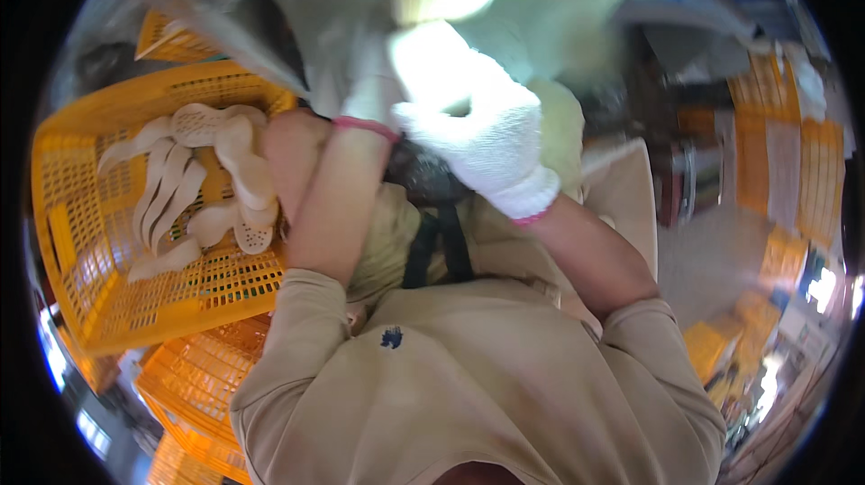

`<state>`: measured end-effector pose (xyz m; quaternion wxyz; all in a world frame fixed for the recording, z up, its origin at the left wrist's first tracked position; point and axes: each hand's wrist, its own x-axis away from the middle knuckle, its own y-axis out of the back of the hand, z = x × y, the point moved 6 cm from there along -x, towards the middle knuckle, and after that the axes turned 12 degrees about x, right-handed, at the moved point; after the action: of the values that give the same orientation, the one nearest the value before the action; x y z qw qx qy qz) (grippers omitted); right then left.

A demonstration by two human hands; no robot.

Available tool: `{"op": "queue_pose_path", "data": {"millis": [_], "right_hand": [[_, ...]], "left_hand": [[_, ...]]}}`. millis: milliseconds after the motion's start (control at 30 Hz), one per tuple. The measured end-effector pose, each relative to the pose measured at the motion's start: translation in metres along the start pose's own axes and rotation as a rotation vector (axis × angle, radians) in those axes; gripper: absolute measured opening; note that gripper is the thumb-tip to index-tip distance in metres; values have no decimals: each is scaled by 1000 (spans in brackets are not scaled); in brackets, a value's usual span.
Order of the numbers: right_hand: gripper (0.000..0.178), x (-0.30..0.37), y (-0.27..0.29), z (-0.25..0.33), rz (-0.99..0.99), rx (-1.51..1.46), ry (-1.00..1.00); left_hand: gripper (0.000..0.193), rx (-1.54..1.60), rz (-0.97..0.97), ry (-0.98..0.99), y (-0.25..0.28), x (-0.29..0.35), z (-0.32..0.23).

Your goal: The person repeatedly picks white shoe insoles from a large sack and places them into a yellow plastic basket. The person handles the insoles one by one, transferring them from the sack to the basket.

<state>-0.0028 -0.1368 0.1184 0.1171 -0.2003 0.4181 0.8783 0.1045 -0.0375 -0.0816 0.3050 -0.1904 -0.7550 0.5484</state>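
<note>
My right hand [491, 129], in a white knit glove with a pink cuff edge, is raised in front of my lap under a strong light. Its fingers curl together, and glare washes out whatever they hold. My left hand [374, 93] wears the same kind of glove and reaches up beside it. Blur and a pale grey shape hide its fingers. Just beyond both hands runs a blurred, pale machine-like surface [541, 26]. To the left, an orange plastic crate [99, 305] holds several cream, sole-shaped pieces [239, 156], some with small holes.
More orange crates [203, 377] stand below the filled one. Stacked orange crates [766, 161] line the right side, beyond a stretch of grey floor [698, 260]. A pale board-like panel [631, 188] stands close to my right forearm.
</note>
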Motion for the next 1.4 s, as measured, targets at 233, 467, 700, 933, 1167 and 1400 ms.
{"op": "queue_pose_path", "data": {"millis": [233,467,700,933,1167,1400], "right_hand": [[30,-17,-26,-6,97,240,35],[38,-27,-17,-6,209,42,141],[50,15,20,40,451,79,1],[22,-11,-5,32,441,420,373],[39,130,91,-76,533,406,-360],[31,269,216,-227,769,888,-603]], "left_hand": [[67,247,342,-369,-17,16,3],[63,356,652,47,-70,22,25],[84,220,-163,96,-61,43,45],[58,-241,-147,-232,-41,17,27],[37,-1128,-173,-668,-82,118,-19],[45,85,-1165,-1496,135,431,-298]]}}
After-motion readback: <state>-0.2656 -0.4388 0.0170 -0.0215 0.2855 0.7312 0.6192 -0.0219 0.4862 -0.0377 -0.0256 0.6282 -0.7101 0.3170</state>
